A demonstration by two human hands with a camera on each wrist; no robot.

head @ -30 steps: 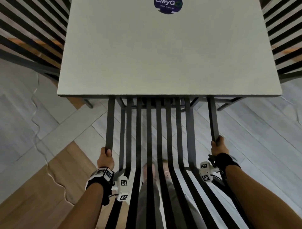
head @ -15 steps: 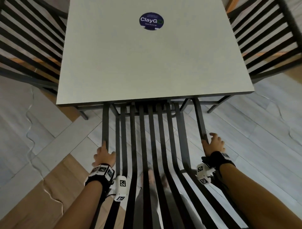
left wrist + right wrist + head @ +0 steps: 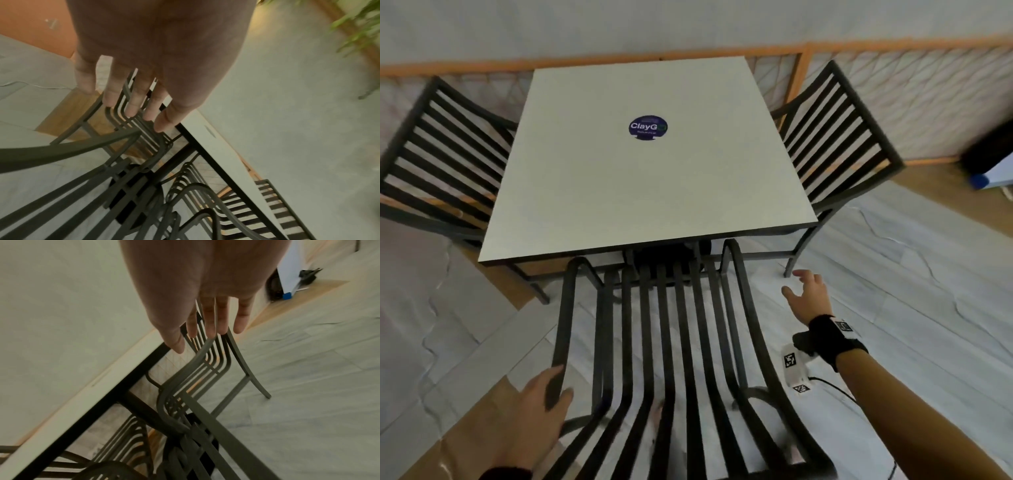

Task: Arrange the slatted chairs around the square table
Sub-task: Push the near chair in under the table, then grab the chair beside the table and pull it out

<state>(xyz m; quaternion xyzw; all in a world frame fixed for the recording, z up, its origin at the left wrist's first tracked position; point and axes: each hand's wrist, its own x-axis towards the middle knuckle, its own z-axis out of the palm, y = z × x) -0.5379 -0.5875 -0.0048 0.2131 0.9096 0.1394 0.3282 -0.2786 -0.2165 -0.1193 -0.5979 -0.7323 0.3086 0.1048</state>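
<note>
The near slatted chair [image 3: 671,349] sits at six o'clock of the square bench [image 3: 647,192], its slats running straight toward twelve, front tucked under the bench edge. Two more chairs flank at nine [image 3: 445,164] and three [image 3: 839,144]. The left hand [image 3: 534,411] rests, fingers spread, by the left rail; the right hand [image 3: 806,298] hovers wide, touching nothing.

Right hand [image 3: 806,297] released near chair [image 3: 674,342], fingers now spread, off to side; left hand [image 3: 534,411] loosened, beside frame.
</note>
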